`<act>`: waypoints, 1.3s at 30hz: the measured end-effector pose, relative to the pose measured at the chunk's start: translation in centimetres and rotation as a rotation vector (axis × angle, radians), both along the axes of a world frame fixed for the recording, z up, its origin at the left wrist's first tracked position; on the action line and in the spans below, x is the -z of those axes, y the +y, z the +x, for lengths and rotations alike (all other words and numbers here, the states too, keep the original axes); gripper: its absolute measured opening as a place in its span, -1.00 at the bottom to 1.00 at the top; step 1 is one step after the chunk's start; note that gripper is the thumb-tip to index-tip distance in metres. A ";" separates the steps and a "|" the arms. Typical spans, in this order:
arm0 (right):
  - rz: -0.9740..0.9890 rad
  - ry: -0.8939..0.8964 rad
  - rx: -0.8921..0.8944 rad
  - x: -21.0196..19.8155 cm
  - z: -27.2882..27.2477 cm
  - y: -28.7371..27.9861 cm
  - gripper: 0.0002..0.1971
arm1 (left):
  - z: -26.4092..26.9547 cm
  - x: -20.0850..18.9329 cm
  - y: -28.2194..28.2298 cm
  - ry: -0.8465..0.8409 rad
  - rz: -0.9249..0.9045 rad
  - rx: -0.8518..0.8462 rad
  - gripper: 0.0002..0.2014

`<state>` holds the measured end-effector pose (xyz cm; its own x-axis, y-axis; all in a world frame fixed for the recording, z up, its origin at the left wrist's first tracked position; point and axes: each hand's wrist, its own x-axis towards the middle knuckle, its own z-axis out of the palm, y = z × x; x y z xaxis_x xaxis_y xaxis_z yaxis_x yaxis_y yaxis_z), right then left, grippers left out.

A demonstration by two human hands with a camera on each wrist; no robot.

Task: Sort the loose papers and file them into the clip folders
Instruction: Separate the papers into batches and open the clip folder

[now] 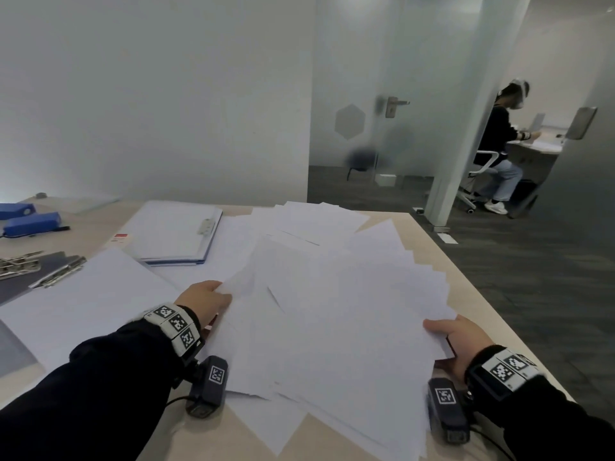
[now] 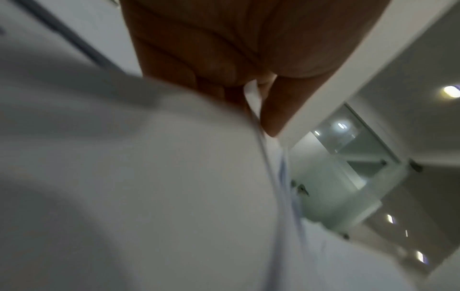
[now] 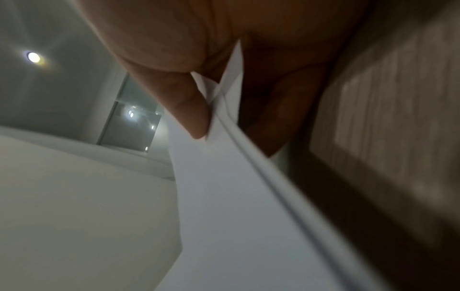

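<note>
A fanned pile of loose white papers (image 1: 332,311) covers the middle of the table. My left hand (image 1: 206,299) grips the pile's left edge, with the sheets pinched between thumb and fingers (image 2: 248,102). My right hand (image 1: 459,341) grips the pile's right edge, thumb on top, and the right wrist view shows the sheets (image 3: 224,118) pinched there. A clip folder (image 1: 173,234) filled with paper lies at the back left of the pile. An open grey clip folder (image 1: 56,271) with a white sheet on it lies at the left.
Two blue staplers (image 1: 30,221) and metal clips (image 1: 16,264) sit at the far left. More sheets (image 1: 316,221) spread toward the back of the table. The table's right edge (image 1: 492,294) drops to grey carpet. A person sits at a desk (image 1: 499,144) beyond a glass wall.
</note>
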<state>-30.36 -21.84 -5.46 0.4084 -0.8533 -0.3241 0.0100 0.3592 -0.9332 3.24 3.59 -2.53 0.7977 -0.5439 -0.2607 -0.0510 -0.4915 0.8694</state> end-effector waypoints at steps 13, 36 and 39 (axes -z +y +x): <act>-0.099 0.231 -0.158 0.5 0.6 0.0 -0.78 | 1.4 0.4 -0.7 -0.275 0.082 -0.105 -0.78; -0.229 0.284 -0.336 0.8 0.2 -0.3 -0.71 | -1.8 -1.1 -4.1 -0.308 0.171 0.021 -0.61; -0.329 0.381 -0.314 0.8 0.4 -0.4 -0.77 | -2.1 -0.6 -4.2 -0.151 0.049 0.015 -0.56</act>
